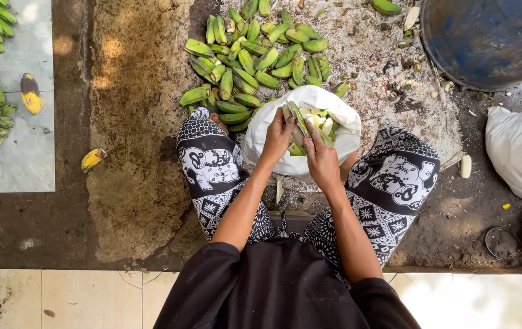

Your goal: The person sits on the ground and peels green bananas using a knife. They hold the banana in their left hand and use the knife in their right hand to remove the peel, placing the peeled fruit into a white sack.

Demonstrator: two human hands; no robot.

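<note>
Both hands (300,146) peeling green banana (298,117), white sack (346,137) holding peeled bananas

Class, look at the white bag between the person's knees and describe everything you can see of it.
The white bag looks like thin, soft plastic, crumpled, with its mouth open upward. It sits on the ground between the person's knees, just below the pile of green bananas. Inside lie pale peeled pieces and some green ones. The left hand and right hand hold a green banana over its opening; both hands overlap its rim.
</note>
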